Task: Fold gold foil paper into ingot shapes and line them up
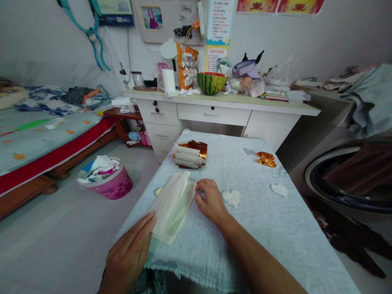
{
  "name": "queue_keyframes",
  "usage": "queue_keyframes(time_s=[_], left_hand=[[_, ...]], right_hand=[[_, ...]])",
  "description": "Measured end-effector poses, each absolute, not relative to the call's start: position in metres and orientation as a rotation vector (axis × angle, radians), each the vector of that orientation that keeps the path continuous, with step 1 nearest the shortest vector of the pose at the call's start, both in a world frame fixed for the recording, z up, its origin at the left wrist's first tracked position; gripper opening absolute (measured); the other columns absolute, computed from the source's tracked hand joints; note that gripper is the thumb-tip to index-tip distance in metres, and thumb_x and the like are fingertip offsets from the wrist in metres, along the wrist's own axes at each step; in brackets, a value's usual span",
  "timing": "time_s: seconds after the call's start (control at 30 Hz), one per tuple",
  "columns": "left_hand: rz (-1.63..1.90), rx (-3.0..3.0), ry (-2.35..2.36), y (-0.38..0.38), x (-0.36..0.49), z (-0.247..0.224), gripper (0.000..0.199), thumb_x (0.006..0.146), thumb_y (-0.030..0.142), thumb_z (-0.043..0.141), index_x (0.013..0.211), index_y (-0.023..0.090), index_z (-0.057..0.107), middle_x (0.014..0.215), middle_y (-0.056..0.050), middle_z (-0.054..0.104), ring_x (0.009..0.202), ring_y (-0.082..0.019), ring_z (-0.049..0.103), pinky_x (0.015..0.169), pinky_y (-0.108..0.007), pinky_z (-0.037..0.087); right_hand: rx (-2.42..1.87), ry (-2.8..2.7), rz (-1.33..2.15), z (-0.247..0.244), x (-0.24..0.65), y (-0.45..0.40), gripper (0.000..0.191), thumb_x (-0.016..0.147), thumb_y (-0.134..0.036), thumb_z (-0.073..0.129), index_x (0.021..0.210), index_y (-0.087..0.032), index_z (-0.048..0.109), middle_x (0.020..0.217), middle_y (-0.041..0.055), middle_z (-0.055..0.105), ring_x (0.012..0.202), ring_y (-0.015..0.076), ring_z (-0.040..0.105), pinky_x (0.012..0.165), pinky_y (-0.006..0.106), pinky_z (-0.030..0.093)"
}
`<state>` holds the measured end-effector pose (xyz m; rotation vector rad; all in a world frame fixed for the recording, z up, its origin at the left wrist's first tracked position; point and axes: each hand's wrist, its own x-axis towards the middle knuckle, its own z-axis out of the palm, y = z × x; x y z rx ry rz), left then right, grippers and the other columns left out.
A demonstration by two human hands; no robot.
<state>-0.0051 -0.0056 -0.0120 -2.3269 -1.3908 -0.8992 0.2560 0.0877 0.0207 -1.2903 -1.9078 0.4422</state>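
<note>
A pale, thin paper sheet (170, 200), folded over on itself, lies on the light blue cloth of the table in front of me. My left hand (131, 245) rests at its lower left edge, fingers stretched out and fingertips touching the paper. At the paper's upper right edge, my right hand (211, 200) has its thumb and forefinger pinched on the border. Just beyond the paper sits a bundle of pale rolled paper sticks (188, 157) on shiny gold foil (203, 150). A crumpled piece of gold foil (266, 159) lies farther right.
A white desk (211, 114) stands behind the table, bearing a cut watermelon (211, 83), an orange bag (186, 67) and bags. On the left are a pink bin (112, 185) full of waste and a bed (55, 134). A washing machine (309, 134) stands at right.
</note>
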Motion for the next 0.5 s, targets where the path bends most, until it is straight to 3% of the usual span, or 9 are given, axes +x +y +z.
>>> queue_keyframes(time_s=[0.33, 0.5], left_hand=[[-0.57, -2.412, -1.111, -0.0062, -0.0071, -0.0093, 0.038, 0.092, 0.014, 0.042, 0.126, 0.021, 0.057, 0.134, -0.009, 0.057, 0.122, -0.024, 0.055, 0.101, -0.037, 0.047], [-0.503, -2.411, -1.074, -0.0033, -0.0059, -0.0047, 0.039, 0.092, 0.013, 0.037, 0.121, 0.022, 0.061, 0.129, -0.008, 0.061, 0.117, -0.022, 0.058, 0.098, -0.035, 0.05]], right_hand=[[-1.321, -1.924, 0.437, 0.0221, 0.2547, 0.086, 0.024, 0.072, -0.009, 0.052, 0.093, -0.018, 0.058, 0.096, 0.005, 0.061, 0.094, 0.0206, 0.048, 0.088, 0.036, 0.038], [-1.334, -1.922, 0.33, 0.0256, 0.248, 0.0829, 0.044, 0.076, -0.013, 0.053, 0.119, -0.019, 0.053, 0.122, 0.0104, 0.053, 0.112, 0.0257, 0.042, 0.097, 0.043, 0.033]])
